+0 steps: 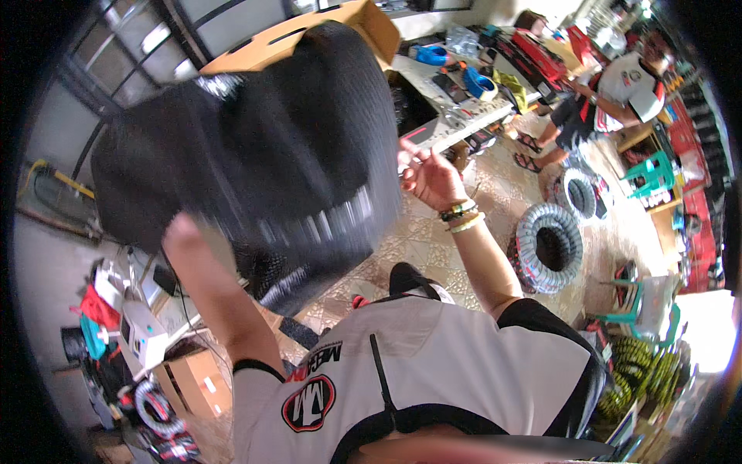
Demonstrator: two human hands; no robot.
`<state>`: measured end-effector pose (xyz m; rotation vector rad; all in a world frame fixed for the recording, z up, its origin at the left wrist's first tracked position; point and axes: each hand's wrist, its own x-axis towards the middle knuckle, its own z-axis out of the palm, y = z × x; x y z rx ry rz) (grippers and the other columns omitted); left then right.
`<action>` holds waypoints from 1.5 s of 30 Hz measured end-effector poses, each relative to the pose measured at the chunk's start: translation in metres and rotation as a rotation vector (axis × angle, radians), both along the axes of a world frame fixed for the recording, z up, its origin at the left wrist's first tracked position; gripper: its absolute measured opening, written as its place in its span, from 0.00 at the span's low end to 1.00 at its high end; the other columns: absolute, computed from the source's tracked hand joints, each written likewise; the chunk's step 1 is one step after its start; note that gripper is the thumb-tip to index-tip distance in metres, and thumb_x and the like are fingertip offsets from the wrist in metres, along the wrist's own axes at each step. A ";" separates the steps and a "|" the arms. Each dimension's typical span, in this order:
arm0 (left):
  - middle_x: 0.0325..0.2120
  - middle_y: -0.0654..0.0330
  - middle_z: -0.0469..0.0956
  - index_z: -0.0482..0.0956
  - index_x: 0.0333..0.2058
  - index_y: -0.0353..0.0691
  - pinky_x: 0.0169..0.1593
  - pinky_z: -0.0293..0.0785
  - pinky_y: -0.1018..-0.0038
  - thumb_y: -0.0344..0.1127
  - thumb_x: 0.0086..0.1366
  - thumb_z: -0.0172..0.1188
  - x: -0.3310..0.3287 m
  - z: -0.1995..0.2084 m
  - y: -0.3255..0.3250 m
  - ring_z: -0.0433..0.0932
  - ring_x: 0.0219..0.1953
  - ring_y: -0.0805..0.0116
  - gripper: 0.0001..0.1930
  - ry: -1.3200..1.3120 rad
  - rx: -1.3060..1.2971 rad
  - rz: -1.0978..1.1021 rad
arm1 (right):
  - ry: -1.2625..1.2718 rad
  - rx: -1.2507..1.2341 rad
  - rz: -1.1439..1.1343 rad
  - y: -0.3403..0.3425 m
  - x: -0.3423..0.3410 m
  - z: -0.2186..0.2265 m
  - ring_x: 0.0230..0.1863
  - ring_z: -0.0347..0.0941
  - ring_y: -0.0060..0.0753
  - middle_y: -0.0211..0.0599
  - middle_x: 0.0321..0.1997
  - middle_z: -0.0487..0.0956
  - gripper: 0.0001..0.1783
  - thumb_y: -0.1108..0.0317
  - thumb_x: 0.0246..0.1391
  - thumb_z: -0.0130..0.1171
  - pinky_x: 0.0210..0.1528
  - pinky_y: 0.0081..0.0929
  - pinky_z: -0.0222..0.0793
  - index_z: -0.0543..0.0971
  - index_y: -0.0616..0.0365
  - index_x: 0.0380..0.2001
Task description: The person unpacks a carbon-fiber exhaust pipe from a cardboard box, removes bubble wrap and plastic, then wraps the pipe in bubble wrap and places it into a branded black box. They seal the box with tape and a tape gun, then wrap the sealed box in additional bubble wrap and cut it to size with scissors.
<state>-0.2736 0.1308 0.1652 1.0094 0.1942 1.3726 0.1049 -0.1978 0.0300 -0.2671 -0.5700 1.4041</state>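
**A:** So what's being handled there, and which step is it?

**B:** A big black bundle (255,155), badly blurred. It's positioned between the two hands, with the tiled floor (495,185) seen past it. Some kind of lifting or turning stage, at a guess. Its lower left part is met by the left hand (183,230), but the fingers are lost in the blur, so whether it's gripped can't be told.

**A:** And the right hand (434,179)?

**B:** Raised just beside the bundle's right edge, fingers loosely curled, nothing visibly held. Contact can't be made out. Firm support on that side is probably called for next.

**A:** Anything in the way?

**B:** An open cardboard box (251,56) is partly hidden behind it, and the white table (466,121) is cluttered with blue rolls (469,77). Further right, foot room could be pinched by a wrapped ring (527,251). A co-worker (618,97) is seen well apart.
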 end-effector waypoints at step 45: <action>0.47 0.42 0.73 0.75 0.51 0.41 0.57 0.58 0.44 0.56 0.56 0.61 0.367 -0.166 0.221 0.66 0.53 0.38 0.30 1.202 0.660 1.223 | -1.662 -0.084 -0.489 0.339 0.151 -0.041 0.37 0.77 0.51 0.46 0.34 0.77 0.25 0.61 0.45 0.64 0.38 0.46 0.73 0.70 0.57 0.45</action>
